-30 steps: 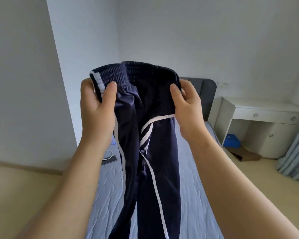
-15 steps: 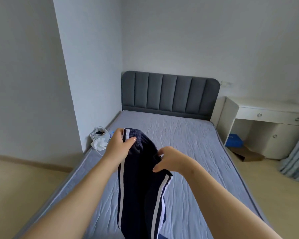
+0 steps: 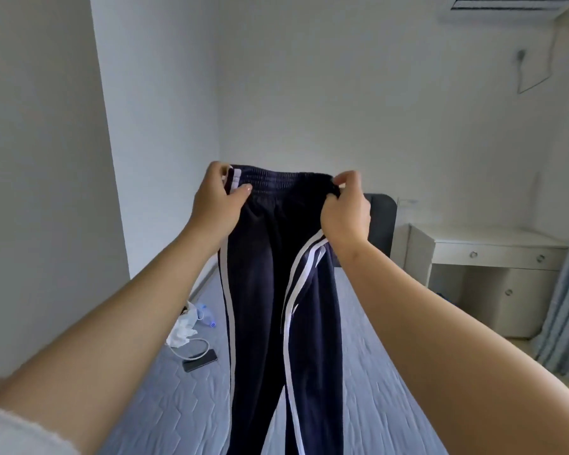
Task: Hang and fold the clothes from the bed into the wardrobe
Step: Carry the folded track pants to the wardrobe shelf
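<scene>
Trousers (image 3: 276, 274) hang above the bed (image 3: 375, 372), held up by the waistband (image 3: 283, 182). My left hand (image 3: 216, 205) pinches its striped corner, and my right hand (image 3: 344, 213) grips the other corner with fingers curled into the cloth. To fold well, I'd keep the waistband level and taut, let both legs drop straight, then bring the side stripes together. Half a second ago the trousers were bunched low near the mattress; now they are lifted high and spread wide.

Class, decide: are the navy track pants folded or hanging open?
Unfolded: the pants hang straight, left hand and right hand gripping the waistband, above the bed.
</scene>
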### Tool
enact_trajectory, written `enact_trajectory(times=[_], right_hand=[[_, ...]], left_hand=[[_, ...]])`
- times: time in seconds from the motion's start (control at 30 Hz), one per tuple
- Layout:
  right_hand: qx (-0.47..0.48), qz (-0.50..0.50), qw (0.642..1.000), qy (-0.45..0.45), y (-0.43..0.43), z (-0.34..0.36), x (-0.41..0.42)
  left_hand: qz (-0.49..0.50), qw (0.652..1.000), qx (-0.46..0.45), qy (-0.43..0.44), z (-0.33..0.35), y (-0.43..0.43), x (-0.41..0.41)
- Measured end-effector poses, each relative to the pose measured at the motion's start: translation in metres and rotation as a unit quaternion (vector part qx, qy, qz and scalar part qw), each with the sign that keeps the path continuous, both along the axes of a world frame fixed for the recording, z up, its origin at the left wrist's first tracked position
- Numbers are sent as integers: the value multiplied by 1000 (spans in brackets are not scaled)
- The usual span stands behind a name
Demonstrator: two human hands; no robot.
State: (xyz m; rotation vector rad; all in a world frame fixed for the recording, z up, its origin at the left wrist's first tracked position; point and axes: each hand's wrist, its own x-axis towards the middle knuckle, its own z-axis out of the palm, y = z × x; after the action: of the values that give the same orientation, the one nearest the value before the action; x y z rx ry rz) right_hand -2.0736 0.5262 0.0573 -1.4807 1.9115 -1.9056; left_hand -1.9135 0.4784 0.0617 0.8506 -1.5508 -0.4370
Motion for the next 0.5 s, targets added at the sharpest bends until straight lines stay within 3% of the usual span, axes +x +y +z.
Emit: enact_trajectory(times=[0.17,0.23,0.3,0.37,0.5], right_hand=[[-234,79,969,3,12,53,5],[-262,108,959,-5,15,60,3],[-189,117,975,5,14,53,-3],[-56,143,988,-17,10,29,-15],[173,218,944,-175,16,-67,-41]], left_hand=[[3,971,-196,134,52,23,5],[9,963,-223,149,51,26,4],[14,978,-156,141,38,19,3],[22,994,-41,102,9,6,3],[-5,987,156,44,-88,-7,5]])
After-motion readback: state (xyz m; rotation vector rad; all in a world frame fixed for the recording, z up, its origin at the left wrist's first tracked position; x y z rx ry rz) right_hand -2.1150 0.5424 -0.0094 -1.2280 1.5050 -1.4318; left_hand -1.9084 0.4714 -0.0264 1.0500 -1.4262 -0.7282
